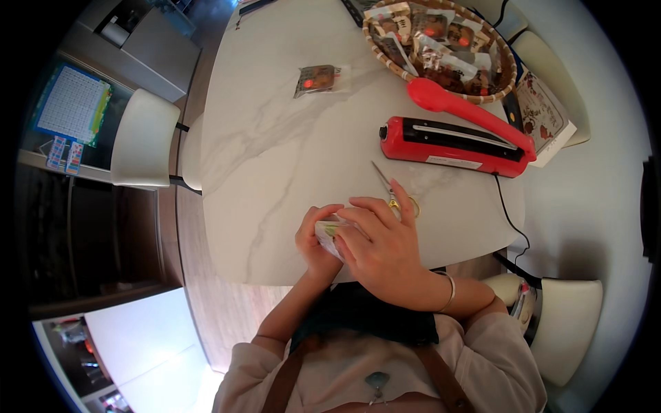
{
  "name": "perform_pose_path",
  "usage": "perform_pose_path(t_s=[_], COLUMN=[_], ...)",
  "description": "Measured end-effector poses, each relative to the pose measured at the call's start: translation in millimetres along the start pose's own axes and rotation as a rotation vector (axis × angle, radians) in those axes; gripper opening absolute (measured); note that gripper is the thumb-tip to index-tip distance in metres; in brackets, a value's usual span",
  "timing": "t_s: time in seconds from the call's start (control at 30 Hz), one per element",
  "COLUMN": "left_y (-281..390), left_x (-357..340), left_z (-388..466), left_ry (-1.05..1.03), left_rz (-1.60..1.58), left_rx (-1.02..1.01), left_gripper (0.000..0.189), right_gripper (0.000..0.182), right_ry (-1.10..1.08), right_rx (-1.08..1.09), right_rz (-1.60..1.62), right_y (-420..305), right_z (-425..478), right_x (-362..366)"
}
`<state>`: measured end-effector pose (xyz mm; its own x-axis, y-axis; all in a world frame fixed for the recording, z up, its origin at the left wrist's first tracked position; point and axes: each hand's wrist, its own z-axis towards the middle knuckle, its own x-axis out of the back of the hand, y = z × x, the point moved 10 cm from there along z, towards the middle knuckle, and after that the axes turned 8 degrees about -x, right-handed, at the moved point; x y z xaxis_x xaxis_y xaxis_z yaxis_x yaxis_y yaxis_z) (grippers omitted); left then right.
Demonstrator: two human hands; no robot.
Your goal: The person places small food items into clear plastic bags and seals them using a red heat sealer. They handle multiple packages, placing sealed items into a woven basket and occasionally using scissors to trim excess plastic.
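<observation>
A small clear plastic packet (327, 233) with some green on it is held between my two hands, close to the table's front edge. My left hand (318, 232) grips it from the left side. Over its right side bend the fingers of my right hand (379, 240), which partly hide it. Just beyond that hand, scissors with gold handles (395, 204) lie with their blades pointing away. A red impulse heat sealer (457, 147) sits farther right, its red lever arm (465, 111) raised. Farther off, a single wrapped pastry packet (321, 78) lies flat.
A woven basket (369, 38) of several wrapped packets stands at the far right of the marble-patterned table (258, 155). The sealer's black cord (508, 214) hangs over the right edge. A printed box (546, 116) and white chairs (147, 139) flank the table.
</observation>
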<state>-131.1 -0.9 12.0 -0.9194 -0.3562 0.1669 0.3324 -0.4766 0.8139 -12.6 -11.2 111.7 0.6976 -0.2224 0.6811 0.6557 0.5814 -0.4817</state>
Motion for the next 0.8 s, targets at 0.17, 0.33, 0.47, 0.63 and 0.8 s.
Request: perform_pose_path(t_s=[0.17,0.33,0.47,0.63,0.8], left_y=[24,32,31,24,23], left_x=[4,2,-7,-12,-17], left_z=[11,16,20,20,19], left_ry=[-0.015,-0.049,-0.148,-0.230,-0.258], left_rz=[0.168,0.284,0.292,0.341,0.316], left_rx=[-0.115,-0.156,-0.094,-0.033,-0.057], left_gripper=[0.031,0.033,0.034,0.035,0.044], right_gripper=[0.013,0.012,0.015,0.019,0.018], right_ry=[-0.016,-0.060,-0.091,-0.186,-0.248], right_rx=[-0.053,-0.127,-0.169,-0.337,-0.332], right_rz=[0.067,0.174,0.147,0.458,0.484], right_y=[9,22,36,68,62], right_z=[-1,-1,-2,-7,-10], right_x=[0,-2,-10,-31,-36])
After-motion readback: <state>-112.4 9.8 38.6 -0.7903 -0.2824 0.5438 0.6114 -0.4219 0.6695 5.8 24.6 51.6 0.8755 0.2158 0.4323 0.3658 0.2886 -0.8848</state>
